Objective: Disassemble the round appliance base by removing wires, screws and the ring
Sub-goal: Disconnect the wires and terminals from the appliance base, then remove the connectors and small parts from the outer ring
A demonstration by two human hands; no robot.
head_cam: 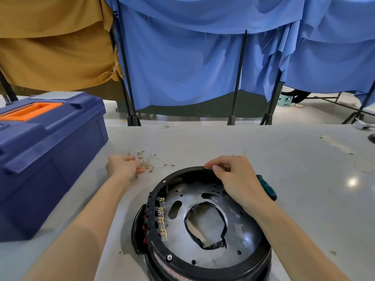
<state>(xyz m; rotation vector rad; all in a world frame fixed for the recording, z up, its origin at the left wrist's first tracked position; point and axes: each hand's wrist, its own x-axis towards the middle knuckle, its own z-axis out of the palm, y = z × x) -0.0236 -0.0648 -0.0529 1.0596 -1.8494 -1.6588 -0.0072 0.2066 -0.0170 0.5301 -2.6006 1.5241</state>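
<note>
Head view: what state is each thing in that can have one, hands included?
appliance base: open side up on the table, terminals bare
ring: still on the base
screws: two visible, still seated in the ring
wires: off the base, loose on the table
toolbox: lid closed
screwdriver: lying behind the right wrist, partly hidden
left hand: fingers relaxed, touching the wires
right hand: pinches the ring's far edge

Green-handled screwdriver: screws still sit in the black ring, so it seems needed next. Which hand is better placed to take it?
Right. The right hand grips the far rim of the black ring, and the green-handled screwdriver lies beside its wrist. The left hand rests on the brass-tipped wires, farther off.
</note>
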